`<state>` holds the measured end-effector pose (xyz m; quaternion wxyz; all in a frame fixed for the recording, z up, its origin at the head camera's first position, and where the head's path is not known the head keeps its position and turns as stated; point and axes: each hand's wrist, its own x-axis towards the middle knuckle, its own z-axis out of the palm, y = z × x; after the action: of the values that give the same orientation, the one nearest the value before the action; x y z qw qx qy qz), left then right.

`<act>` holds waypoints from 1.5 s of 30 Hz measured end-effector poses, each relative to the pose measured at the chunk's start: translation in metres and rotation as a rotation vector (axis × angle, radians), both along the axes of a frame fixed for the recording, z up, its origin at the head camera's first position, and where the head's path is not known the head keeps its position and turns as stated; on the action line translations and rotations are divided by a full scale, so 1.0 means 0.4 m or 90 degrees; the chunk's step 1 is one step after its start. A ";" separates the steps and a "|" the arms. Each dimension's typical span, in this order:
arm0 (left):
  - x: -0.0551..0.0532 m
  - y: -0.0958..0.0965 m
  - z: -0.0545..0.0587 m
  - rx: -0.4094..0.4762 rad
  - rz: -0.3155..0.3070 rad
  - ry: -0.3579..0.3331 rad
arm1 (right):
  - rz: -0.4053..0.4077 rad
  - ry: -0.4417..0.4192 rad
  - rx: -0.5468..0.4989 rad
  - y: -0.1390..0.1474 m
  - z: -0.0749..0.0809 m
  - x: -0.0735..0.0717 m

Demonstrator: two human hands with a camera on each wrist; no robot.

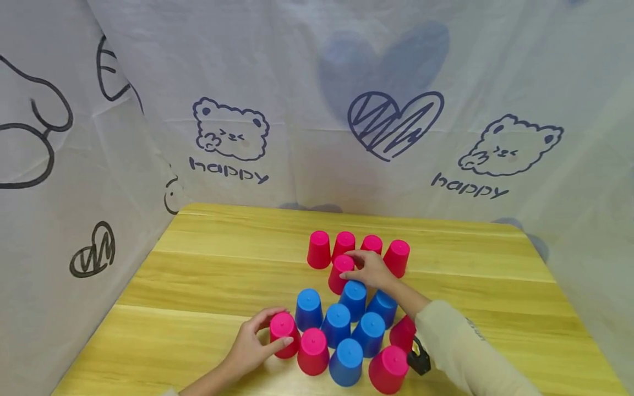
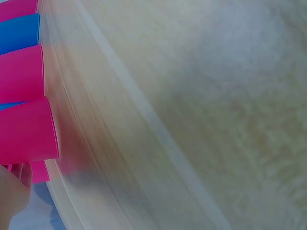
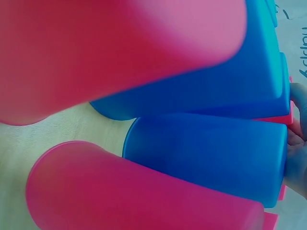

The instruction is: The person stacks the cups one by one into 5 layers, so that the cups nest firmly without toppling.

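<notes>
Upside-down pink and blue cups stand in rows on the wooden table. My left hand (image 1: 250, 345) holds the pink cup (image 1: 283, 330) at the left end of the front row, thumb on its near side, fingers behind. In the left wrist view that pink cup (image 2: 26, 132) appears beside part of the hand (image 2: 13, 194). Farther back, my right hand (image 1: 372, 270) grips another pink cup (image 1: 340, 275) between thumb and fingers, just behind a blue cup (image 1: 354, 300). The right wrist view shows the hand (image 3: 298, 148) at its right edge, partly hidden by a blue cup (image 3: 211, 155).
A back row of pink cups (image 1: 319, 250) stands behind the right hand. Several blue cups (image 1: 345, 363) cluster between the hands, with a pink cup (image 1: 389, 369) at front right and another (image 1: 402, 333) beside the right sleeve. White printed cloth (image 1: 317, 165) encloses the table (image 1: 208, 264).
</notes>
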<state>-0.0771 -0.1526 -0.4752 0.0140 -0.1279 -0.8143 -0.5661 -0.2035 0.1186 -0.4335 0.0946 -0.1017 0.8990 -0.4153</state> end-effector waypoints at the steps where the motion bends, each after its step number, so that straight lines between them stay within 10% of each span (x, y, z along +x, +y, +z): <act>1: 0.001 0.001 0.000 0.000 -0.002 -0.008 | -0.002 0.000 0.001 0.001 0.000 0.002; 24: -0.002 0.002 0.001 -0.019 -0.005 -0.003 | -0.009 0.032 -0.146 0.061 0.087 -0.007; 45: -0.011 0.001 0.013 -0.012 0.020 -0.038 | -0.016 0.074 -0.133 0.132 0.126 0.014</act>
<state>-0.0817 -0.1521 -0.4702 -0.0027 -0.0979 -0.8213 -0.5620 -0.1977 0.1713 -0.3832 0.0256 -0.1235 0.8559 -0.5015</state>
